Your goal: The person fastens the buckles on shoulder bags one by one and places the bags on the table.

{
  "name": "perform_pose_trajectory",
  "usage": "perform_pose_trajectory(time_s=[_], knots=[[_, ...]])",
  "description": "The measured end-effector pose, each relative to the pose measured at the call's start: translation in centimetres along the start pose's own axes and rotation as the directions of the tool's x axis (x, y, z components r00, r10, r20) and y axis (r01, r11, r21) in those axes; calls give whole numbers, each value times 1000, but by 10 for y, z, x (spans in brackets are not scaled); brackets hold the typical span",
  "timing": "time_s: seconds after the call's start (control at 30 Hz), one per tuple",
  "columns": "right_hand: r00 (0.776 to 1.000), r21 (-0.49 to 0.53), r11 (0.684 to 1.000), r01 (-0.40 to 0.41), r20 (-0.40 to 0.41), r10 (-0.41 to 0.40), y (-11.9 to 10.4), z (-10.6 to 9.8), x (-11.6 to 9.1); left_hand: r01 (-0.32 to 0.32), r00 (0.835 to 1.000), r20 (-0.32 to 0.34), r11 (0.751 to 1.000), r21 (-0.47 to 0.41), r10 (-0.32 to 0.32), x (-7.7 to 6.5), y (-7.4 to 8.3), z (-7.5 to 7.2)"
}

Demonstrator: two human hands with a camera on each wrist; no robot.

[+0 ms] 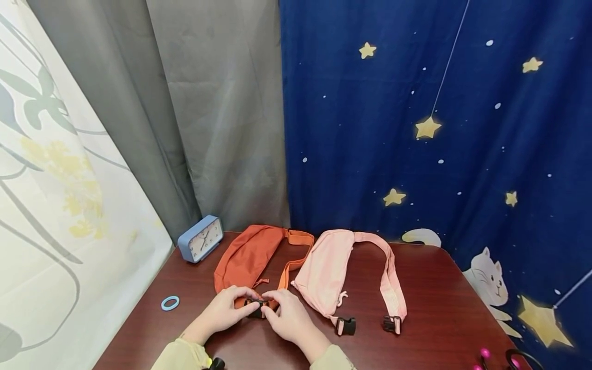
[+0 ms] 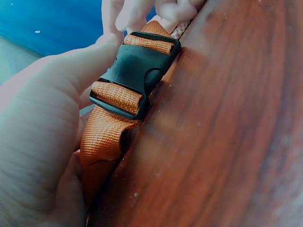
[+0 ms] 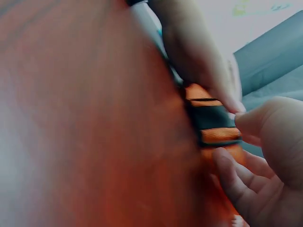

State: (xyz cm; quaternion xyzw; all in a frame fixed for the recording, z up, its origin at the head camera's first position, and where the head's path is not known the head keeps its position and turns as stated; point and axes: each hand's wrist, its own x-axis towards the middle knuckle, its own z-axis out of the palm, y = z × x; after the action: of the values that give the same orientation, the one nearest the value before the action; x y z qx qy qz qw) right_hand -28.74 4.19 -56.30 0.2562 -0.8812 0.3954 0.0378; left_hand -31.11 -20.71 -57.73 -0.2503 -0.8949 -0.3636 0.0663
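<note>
We log two bare hands at the lower centre of the head view, both on one black buckle [image 1: 255,312] at the near end of an orange waist bag [image 1: 252,254]. The left hand [image 1: 225,310] comes in from lower left, thumb and fingers pinching the buckle's left end; the left wrist view has its thumb along the buckle's edge. The right hand [image 1: 292,316] comes in from lower right, thumb and fingers bent round the other end, pinching buckle and orange webbing [image 3: 220,135]. In the left wrist view we see the buckle's two halves joined, webbing threaded through both ends. Right wrist view is blurred. Just right of the orange bag, we have a pink waist bag [image 1: 326,267], strap curving right, its black socket half [image 1: 346,326] and black prong half [image 1: 392,325] apart at lower centre-right. Blue clock [image 1: 187,249] stands left of the orange bag; light-blue ring [image 1: 170,303] lies below it, left of the hands. All sit on a dark red-brown table [image 1: 439,288]. Behind: grey curtain [image 1: 231,103], then navy star curtain [image 1: 342,164] filling the upper right.
</note>
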Motion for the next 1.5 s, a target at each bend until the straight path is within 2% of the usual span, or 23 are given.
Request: perform_pose_trajectory(time_s=[0.1,0.23,0.33,0.4,0.5,0.57,0.67,0.77,0.87,0.97,1.07,1.23,1.37,1.5], knots=[[999,-50,998,40,15,-40,0,-18,0,44,999,5,999,-21,-44,2,0,0],[996,-51,995,86,4,-86,8,-46,-2,87,996,24,993,-78,-86,2,0,1],[997,-33,997,75,-30,-76,18,-71,-6,90,996,6,990,-107,-90,1,0,2],[997,-33,998,55,-50,-56,25,-91,-12,74,997,-32,992,-100,-77,1,2,3],[997,-35,999,34,-75,-36,37,-121,-22,15,993,-118,999,-38,-19,1,7,5],[996,-33,999,22,-83,-24,46,-140,-29,-45,983,-178,999,31,49,2,12,6],[997,-54,998,17,-81,-21,59,-169,-42,-142,952,-251,980,141,174,7,26,10],[999,-91,996,-13,-52,8,72,-196,-58,-235,915,-281,947,218,292,11,44,19],[996,-124,989,-85,-9,84,85,-219,-73,-309,892,-257,917,252,371,14,64,31],[982,-130,976,-174,47,181,96,-237,-87,-367,883,-205,893,259,423,19,84,45],[969,-117,970,-212,104,224,106,-249,-98,-411,876,-157,876,253,456,28,101,58],[961,-80,979,-187,191,199,117,-257,-106,-436,879,-108,874,213,465,42,122,82],[939,-78,973,-216,258,229,121,-258,-110,-446,881,-79,874,192,466,50,135,101],[926,-106,962,-253,262,273,120,-260,-111,-450,886,-37,876,173,462,57,143,115]])
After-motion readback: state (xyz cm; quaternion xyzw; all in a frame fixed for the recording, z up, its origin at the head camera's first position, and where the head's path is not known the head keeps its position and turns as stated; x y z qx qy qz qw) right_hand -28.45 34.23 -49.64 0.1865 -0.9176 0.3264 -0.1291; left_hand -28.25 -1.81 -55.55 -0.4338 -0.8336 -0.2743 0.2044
